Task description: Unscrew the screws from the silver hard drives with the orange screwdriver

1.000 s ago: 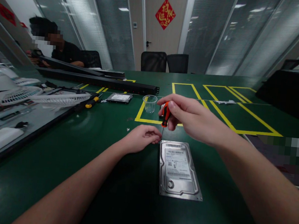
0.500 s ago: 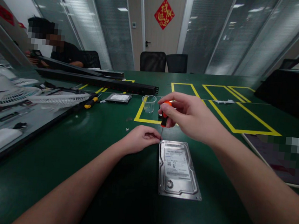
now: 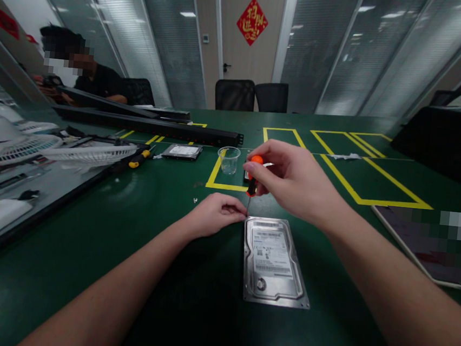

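One orange-and-black screwdriver (image 3: pixel 252 187) is in my right hand (image 3: pixel 295 179), fingers closed round its handle, and from my remote seat I see its shaft pointing down at the far-left corner of the silver hard drive (image 3: pixel 274 264), which lies label-up on the green table (image 3: pixel 193 311). My left hand (image 3: pixel 215 215) is loosely curled beside that corner, fingertips near the shaft's end; I can't tell whether they pinch anything. Beyond, a clear cup (image 3: pixel 228 163) stands upright.
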A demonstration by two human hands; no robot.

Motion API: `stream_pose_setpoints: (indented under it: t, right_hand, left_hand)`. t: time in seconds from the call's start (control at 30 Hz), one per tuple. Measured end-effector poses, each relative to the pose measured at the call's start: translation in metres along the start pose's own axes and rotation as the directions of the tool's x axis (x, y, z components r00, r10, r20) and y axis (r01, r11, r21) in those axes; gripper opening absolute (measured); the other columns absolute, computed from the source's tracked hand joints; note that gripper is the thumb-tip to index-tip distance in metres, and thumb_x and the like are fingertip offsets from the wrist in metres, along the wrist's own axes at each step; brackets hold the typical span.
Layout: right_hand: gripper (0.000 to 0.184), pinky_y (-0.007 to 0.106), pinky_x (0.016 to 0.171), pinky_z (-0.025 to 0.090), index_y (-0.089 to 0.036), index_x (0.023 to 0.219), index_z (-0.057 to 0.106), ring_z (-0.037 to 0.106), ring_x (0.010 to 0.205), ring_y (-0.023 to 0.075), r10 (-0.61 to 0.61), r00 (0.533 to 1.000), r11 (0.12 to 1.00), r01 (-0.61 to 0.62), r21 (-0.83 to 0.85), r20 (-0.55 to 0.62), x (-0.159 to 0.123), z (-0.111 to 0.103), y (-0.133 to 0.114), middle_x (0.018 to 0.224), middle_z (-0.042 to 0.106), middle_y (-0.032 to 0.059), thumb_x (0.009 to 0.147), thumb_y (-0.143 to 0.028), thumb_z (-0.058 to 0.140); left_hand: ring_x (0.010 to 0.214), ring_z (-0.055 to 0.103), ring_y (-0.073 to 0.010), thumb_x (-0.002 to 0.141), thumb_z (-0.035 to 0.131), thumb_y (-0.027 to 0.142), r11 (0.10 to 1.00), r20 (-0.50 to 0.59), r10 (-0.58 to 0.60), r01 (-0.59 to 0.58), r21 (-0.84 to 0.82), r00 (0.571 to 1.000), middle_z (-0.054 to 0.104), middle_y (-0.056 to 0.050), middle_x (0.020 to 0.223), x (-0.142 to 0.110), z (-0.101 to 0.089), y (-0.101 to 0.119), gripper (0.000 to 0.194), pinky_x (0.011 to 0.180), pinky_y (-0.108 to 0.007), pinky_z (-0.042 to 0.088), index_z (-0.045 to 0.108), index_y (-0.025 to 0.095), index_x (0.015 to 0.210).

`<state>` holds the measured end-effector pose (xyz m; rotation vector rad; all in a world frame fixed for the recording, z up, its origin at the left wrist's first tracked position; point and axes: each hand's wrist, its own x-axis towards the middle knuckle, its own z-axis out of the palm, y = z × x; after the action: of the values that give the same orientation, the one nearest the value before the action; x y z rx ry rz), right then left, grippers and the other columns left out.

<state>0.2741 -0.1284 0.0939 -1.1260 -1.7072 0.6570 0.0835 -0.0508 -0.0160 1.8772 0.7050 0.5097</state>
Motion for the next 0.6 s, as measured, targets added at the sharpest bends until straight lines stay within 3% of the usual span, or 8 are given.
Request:
stream_pose_setpoints:
  t: [0.13,0.27,0.37,0.47,0.6]
  right_hand:
    - [0.023,0.030,0.055,0.056,-0.020,0.096,0.063,0.065,0.061,0.0146,-0.005,1.000,0.999,0.005,0.038,-0.004,-0.001,0.002,0.000,0.078,0.067,-0.0003,0.092,-0.035,0.080]
    - [0.019,0.028,0.058,0.056,-0.020,0.098,0.066,0.065,0.063,0.0127,-0.054,0.998,0.998,0.053,0.018,0.041,-0.002,0.002,-0.003,0.088,0.071,0.0002,0.091,-0.030,0.081]
    - [0.014,0.027,0.058,0.056,-0.018,0.107,0.073,0.066,0.061,0.0117,-0.026,0.995,1.000,0.026,0.000,0.097,-0.002,-0.002,-0.005,0.089,0.072,0.0015,0.099,-0.030,0.071]
    - [0.024,0.026,0.060,0.057,-0.017,0.118,0.072,0.070,0.062,0.0125,0.007,0.990,1.000,-0.006,-0.009,0.140,-0.001,-0.008,-0.007,0.079,0.069,0.0004,0.108,-0.027,0.053]
    - [0.014,0.027,0.058,0.056,-0.018,0.102,0.071,0.069,0.062,0.0138,0.004,0.998,0.999,-0.001,-0.051,0.057,-0.001,-0.009,-0.006,0.079,0.070,0.0016,0.104,-0.029,0.063]
  left_hand:
    - [0.091,0.076,-0.0195,0.090,0.075,0.021,1.000,-0.008,-0.001,0.001,0.028,1.000,0.082,-0.008,0.098,-0.001,0.000,0.003,0.013,0.090,-0.033,0.059,0.080,0.013,0.099]
    - [0.093,0.076,-0.0205,0.090,0.075,0.022,1.000,-0.006,0.000,0.000,0.013,1.000,0.082,-0.009,0.101,-0.001,0.000,0.003,0.013,0.091,-0.034,0.059,0.080,0.013,0.099]
    - [0.093,0.076,-0.0207,0.090,0.074,0.022,1.000,0.000,0.003,-0.003,-0.007,1.000,0.081,-0.009,0.101,-0.001,0.001,0.001,0.013,0.092,-0.035,0.059,0.079,0.014,0.098]
    - [0.094,0.076,-0.0205,0.090,0.075,0.023,1.000,-0.002,0.007,-0.007,-0.018,1.000,0.081,-0.009,0.101,0.000,0.001,0.000,0.013,0.092,-0.034,0.059,0.079,0.014,0.097]
    - [0.092,0.075,-0.0199,0.091,0.074,0.023,1.000,-0.005,0.000,0.000,0.005,1.000,0.081,-0.008,0.099,-0.001,0.002,0.002,0.012,0.090,-0.034,0.058,0.079,0.014,0.098]
